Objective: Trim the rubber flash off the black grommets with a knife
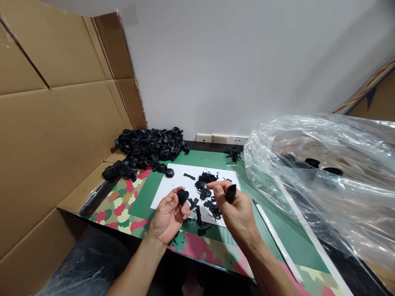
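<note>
My left hand pinches a black ribbed rubber part between thumb and fingers, above the front edge of a white paper sheet. To its right, my right hand is closed around a dark stick-like thing, of which only the dark end shows above the fist; its kind is hidden. The right forefinger and thumb point toward the left hand, apart from the ribbed part. Black rubber scraps lie scattered on the paper between and behind the hands.
A heap of black ribbed parts stands at the back left by a cardboard wall. More scraps lie at the back. A white strip with a dark tip lies on the right, beside a clear plastic bag holding black parts.
</note>
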`<move>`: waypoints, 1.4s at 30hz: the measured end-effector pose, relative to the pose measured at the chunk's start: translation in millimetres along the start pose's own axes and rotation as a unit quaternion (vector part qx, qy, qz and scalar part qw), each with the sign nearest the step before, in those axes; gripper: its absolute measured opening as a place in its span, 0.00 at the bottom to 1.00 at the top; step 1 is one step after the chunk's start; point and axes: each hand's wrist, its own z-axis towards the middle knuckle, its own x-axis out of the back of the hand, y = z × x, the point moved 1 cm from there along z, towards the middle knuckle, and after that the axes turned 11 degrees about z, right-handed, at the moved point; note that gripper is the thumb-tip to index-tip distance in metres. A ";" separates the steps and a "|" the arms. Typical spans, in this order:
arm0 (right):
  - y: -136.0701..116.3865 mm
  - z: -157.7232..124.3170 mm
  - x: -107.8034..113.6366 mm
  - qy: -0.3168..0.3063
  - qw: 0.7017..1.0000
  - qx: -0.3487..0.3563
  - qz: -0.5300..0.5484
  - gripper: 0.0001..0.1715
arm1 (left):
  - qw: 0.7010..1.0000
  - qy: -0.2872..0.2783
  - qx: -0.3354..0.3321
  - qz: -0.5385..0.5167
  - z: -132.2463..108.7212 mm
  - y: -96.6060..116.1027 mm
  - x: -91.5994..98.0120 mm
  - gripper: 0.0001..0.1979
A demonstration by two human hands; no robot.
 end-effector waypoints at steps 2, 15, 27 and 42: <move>2.7 -4.8 5.1 0.003 1.000 -0.008 0.021 0.33 | 1.000 0.004 -0.002 0.005 -1.4 0.4 -0.1 0.17; 16.9 -30.2 18.5 -0.055 0.959 -0.167 0.221 0.27 | 1.000 -0.004 -0.005 0.023 -3.9 -4.7 0.6 0.15; 13.7 -30.7 -6.8 -0.017 0.979 -0.021 0.204 0.12 | 0.999 -0.012 0.015 0.030 -8.9 -6.7 -3.9 0.17; 16.8 -36.9 -9.5 -0.016 0.977 -0.015 0.213 0.09 | 0.997 0.018 0.032 0.061 -7.8 -5.9 -12.3 0.20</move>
